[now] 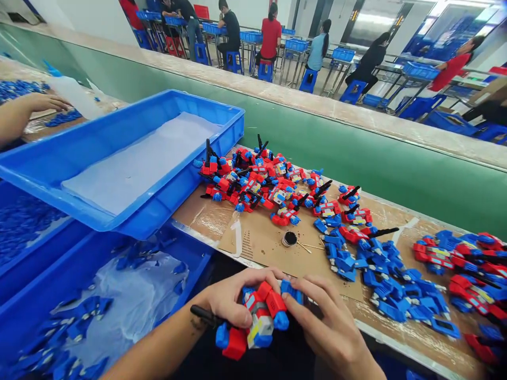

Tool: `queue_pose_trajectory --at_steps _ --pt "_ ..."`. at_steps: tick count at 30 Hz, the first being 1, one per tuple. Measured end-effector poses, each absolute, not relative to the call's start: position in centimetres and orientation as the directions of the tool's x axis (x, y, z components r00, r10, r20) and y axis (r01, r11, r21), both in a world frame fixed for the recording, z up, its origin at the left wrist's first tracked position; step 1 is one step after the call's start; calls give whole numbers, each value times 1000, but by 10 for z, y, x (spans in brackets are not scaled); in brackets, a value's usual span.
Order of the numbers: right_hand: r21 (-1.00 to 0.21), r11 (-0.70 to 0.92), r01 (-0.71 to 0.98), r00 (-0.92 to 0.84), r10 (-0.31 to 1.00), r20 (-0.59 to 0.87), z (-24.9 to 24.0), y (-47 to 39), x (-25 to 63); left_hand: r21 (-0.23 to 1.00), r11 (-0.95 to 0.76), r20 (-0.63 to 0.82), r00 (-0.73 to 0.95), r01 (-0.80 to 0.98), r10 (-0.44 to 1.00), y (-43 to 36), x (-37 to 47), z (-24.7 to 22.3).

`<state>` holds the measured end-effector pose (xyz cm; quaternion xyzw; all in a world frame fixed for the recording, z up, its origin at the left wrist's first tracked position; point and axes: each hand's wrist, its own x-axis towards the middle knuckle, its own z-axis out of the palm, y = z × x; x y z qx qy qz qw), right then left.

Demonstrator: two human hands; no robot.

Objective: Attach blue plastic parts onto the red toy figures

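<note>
A red, blue and grey toy robot body (263, 319) with a black rod-like part is gripped in my left hand (225, 298), the thumb pressed along its side. Fingers of my right hand (330, 316) close on a small blue plastic piece (292, 289) at the far side of the body. Whether that piece is joined to the body cannot be made out. Just beyond my hands, loose blue plastic pieces (384, 279) lie in a heap on the bench. A pile of similar toy robot bodies (273, 182) covers the bench farther back.
A large blue tray (158, 208) lined with white sheet stands at left, above blue bins (178, 295) of blue parts. On cardboard (269, 248) sit a small pot of black stuff (289, 239) and cotton swabs (311, 246). A co-worker's hand (43, 103) rests at far left.
</note>
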<state>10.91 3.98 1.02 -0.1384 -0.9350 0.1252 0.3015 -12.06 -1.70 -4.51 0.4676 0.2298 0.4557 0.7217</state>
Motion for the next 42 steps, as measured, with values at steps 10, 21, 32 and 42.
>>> queue_pose_trajectory --at_steps 10,21,32,42 --pt "-811 578 88 -623 668 408 -33 41 87 830 165 125 466 -533 876 -13 -124 -60" --pt "-481 770 420 -715 607 347 -10 133 90 546 134 -182 39 -827 982 -15 -139 -79" --pt "-748 412 520 -450 877 170 -33 147 86 481 101 -272 -39 -871 962 -16 -136 -77" --pt "-879 261 400 -349 930 117 -32 149 78 475 121 -300 -31 -872 953 -14 -132 -72"
